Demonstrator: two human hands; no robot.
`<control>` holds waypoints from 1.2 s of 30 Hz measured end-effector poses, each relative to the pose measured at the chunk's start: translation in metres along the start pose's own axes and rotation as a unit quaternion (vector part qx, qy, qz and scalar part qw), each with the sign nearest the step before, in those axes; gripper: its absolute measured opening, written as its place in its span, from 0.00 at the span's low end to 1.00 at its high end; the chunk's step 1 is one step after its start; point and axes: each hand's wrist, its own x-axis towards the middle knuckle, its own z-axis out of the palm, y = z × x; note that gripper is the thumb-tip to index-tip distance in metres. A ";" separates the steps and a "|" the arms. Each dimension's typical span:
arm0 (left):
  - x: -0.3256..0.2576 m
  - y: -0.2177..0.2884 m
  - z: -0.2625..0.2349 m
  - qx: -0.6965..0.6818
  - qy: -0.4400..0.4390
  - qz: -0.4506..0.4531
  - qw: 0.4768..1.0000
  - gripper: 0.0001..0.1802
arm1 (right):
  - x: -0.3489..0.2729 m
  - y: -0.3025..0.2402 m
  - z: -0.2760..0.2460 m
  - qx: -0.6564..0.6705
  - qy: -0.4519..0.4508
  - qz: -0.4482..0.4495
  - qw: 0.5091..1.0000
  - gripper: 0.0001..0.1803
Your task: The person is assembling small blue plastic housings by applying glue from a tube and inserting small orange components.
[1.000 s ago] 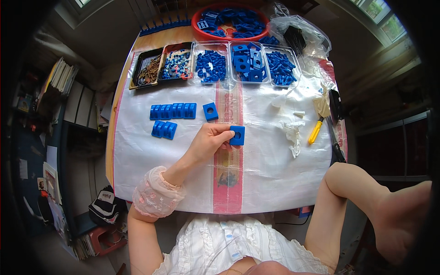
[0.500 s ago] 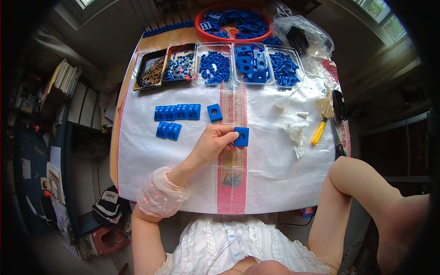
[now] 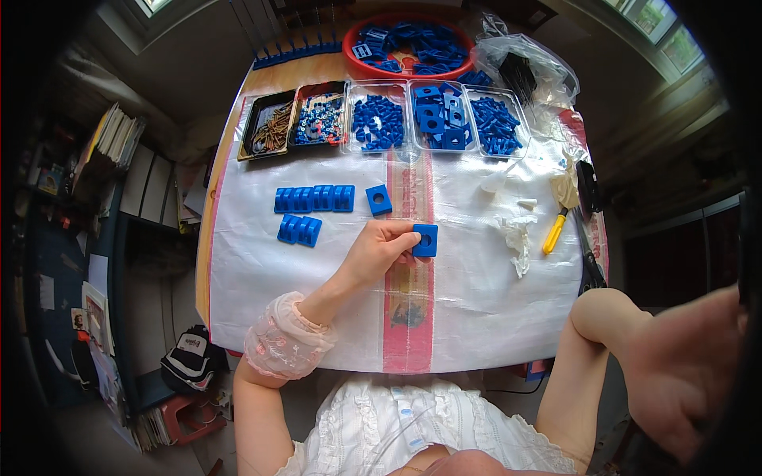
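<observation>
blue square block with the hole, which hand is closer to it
Left. The left hand pinches the blue square block at its edge over the white sheet. The right hand is raised far off at the picture's lower right, touching nothing on the table.

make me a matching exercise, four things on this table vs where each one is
Things:
1. blue square block with a hole
2. red bowl of blue parts
3. yellow-handled tool
4. row of joined blue blocks

Places:
A. far edge of the table, beyond the trays
B. right side of the white sheet, beside crumpled white paper
C. at the fingertips of the left hand, on the red stripe
D. left part of the white sheet, below the dark tray

Pairs: 1-C, 2-A, 3-B, 4-D
</observation>
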 end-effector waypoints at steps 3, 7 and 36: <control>-0.006 -0.005 -0.004 0.000 0.020 0.005 1.000 0.13 | -0.040 0.038 -0.001 -0.072 -0.012 0.145 0.987 0.17; -0.001 0.001 0.002 0.002 0.002 0.016 1.000 0.13 | -0.128 0.091 -0.019 -0.114 -0.085 0.426 0.893 0.10; -0.003 -0.005 0.009 -0.005 -0.074 0.060 0.995 0.17 | -0.204 0.130 -0.022 0.012 0.007 0.565 0.825 0.11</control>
